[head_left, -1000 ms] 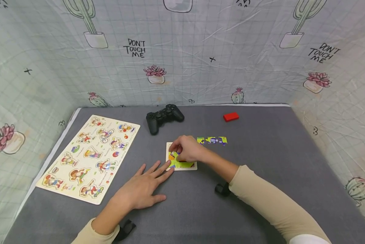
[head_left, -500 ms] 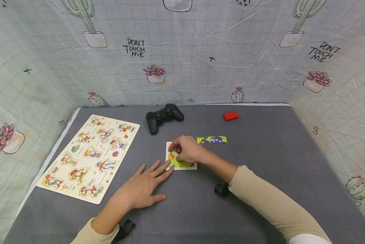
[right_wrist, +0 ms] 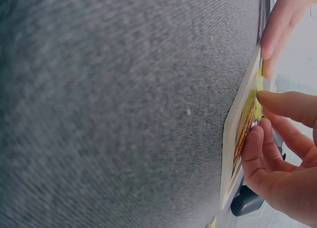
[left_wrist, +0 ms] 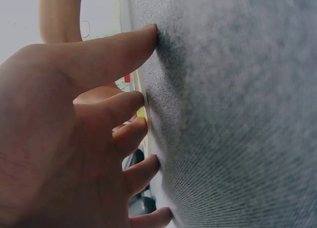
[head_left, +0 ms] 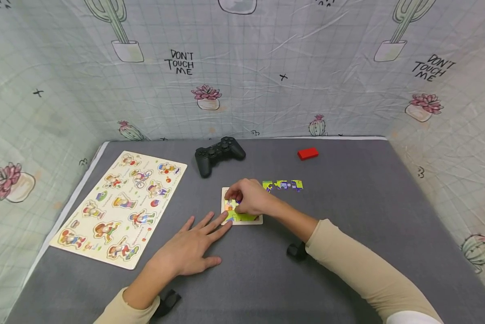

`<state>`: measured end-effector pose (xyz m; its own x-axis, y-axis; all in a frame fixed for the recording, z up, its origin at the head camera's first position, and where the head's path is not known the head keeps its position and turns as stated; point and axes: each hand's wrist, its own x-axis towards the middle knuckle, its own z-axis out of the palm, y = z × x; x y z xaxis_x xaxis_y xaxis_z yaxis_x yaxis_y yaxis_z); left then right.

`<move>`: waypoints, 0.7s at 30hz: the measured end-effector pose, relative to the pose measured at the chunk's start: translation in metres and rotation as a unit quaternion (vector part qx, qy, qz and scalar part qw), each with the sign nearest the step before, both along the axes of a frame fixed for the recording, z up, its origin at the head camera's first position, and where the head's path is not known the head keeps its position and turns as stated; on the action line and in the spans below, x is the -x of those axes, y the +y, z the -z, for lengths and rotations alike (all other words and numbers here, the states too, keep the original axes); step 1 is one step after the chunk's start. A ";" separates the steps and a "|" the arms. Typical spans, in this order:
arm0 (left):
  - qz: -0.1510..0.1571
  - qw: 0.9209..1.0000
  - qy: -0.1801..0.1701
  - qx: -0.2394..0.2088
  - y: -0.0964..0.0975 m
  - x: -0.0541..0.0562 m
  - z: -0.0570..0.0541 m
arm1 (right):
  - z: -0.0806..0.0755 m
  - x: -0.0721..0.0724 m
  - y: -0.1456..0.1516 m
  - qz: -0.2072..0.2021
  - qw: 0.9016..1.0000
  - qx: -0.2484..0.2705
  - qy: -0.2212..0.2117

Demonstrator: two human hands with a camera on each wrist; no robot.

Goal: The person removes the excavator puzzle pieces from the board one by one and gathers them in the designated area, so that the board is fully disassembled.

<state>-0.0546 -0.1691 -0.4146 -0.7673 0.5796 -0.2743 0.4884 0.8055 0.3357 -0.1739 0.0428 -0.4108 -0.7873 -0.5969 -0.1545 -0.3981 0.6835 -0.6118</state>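
A small jigsaw puzzle in a cream frame [head_left: 247,223] lies on the grey table, its yellow-green picture partly covered by my right hand [head_left: 251,198]. Thumb and fingertips of that hand are curled together over a puzzle piece [right_wrist: 255,123], pinching it low in the picture; most of the piece is hidden by the fingers. My left hand [head_left: 190,249] lies palm down with fingers spread. Two of its fingertips rest on the lower left corner of the puzzle frame. Several loose puzzle pieces [head_left: 282,185] lie in a row right of the frame.
A large cream board with cartoon children [head_left: 121,207] lies at the left. Behind the puzzle sits a black game controller [head_left: 219,154], and a red block [head_left: 307,154] is farther right. A printed fabric backdrop [head_left: 250,90] rises along the table's back edge.
Both hands keep nearly the same places and poses on the puzzle. Only the head view shifts very slightly.
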 end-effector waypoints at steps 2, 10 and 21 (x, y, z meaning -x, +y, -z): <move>-0.002 1.000 -0.002 -0.001 0.000 0.000 0.000 | -0.001 0.000 0.000 -0.002 1.000 0.000 0.000; -0.006 1.000 -0.006 0.005 0.001 0.001 0.001 | -0.005 0.000 -0.001 -0.006 1.000 -0.002 -0.008; -0.007 1.000 -0.008 0.005 0.002 0.001 0.000 | -0.006 0.000 -0.003 -0.001 1.000 -0.006 -0.010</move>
<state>-0.0559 -0.1674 -0.4147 -0.7708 0.5662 -0.2922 0.4723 0.8155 0.3344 -0.1740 0.0396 -0.4049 -0.7830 -0.5961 -0.1775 -0.3868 0.6901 -0.6116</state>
